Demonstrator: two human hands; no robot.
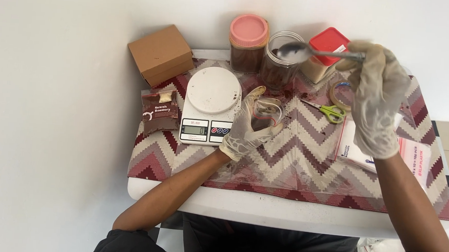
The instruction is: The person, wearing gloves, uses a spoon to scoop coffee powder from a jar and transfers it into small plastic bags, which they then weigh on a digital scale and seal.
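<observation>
My left hand [247, 126], in a pale glove, grips a small clear plastic bag [267, 112] held open just right of a white kitchen scale [212, 91]. My right hand [376, 94], also gloved, is raised and holds a metal spoon [296, 52] by its handle. The spoon's bowl hovers over an open clear jar [279, 67] with dark brown powder in it. The bag sits below and slightly left of the spoon.
A pink-lidded jar of brown powder [248, 42], a red-lidded container [325, 54], a cardboard box [161, 53], a small dark packet [159, 111], green-handled scissors [328, 110], a tape roll [339, 92] and packs of plastic bags [415, 156] lie on a zigzag-patterned cloth [295, 161] over a white table.
</observation>
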